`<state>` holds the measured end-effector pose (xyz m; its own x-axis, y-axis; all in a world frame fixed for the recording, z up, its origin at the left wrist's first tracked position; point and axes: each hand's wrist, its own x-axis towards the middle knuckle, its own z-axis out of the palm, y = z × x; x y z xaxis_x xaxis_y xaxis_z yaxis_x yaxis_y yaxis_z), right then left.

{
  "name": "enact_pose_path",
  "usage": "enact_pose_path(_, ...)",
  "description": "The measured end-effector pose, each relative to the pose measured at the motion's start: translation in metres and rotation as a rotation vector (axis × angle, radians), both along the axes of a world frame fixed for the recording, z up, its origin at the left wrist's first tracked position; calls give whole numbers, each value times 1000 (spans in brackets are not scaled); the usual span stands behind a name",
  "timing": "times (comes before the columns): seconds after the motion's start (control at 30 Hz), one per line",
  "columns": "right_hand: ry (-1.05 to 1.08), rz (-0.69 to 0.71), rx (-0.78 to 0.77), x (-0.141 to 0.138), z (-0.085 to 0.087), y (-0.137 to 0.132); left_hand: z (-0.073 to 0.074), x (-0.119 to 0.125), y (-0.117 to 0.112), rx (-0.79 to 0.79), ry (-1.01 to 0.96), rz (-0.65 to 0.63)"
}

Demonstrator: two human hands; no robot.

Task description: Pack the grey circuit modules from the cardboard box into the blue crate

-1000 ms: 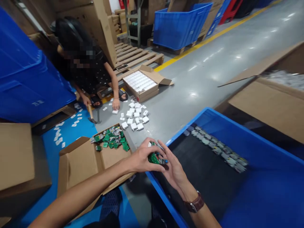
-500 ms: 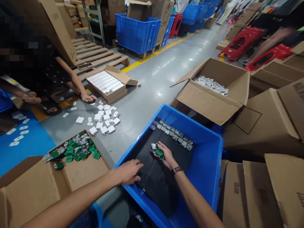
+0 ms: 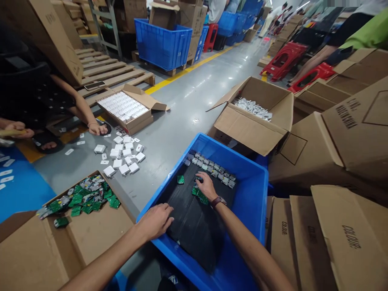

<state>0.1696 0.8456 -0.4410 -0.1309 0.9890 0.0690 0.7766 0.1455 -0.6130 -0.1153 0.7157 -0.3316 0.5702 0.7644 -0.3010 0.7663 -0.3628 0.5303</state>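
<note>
My right hand [image 3: 206, 185], with a brown watch on the wrist, is inside the blue crate [image 3: 251, 202], palm down over a small heap of green circuit boards [image 3: 199, 194] on the black liner. One green board [image 3: 180, 179] lies apart to its left. A row of grey-green boards [image 3: 212, 166] lines the crate's far wall. My left hand [image 3: 156, 220] rests on the crate's near-left rim, fingers curled over the edge and holding nothing loose.
A cardboard box [image 3: 100, 226] at left holds several green boards [image 3: 81, 198]. White adapters [image 3: 123, 155] lie on the grey floor beside a box of white parts [image 3: 127, 107]. A co-worker's hand [image 3: 97, 128] is at left. Stacked cartons [image 3: 333, 169] stand at right.
The view swung right. My right hand carried the green boards from the crate's rim deeper inside and set them on the liner; my left hand let go and settled on the rim.
</note>
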Motion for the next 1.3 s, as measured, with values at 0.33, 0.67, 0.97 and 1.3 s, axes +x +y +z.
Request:
enact_pose_path(0.33,-569,472,281,-6,18,12,-7,0,-3,26,-40,34)
enact_pose_path(0.67,-457,420,193,-15,18,24,-9,-2,-1,15,-37,16)
enact_pose_path(0.97,-180,-193,-199,-19,-17,22,-4,0,-1,16,-32,18)
enact_pose_path(1.3,-167,31,-72,-36,-21,24,-6,-1,-1,9,-38,23)
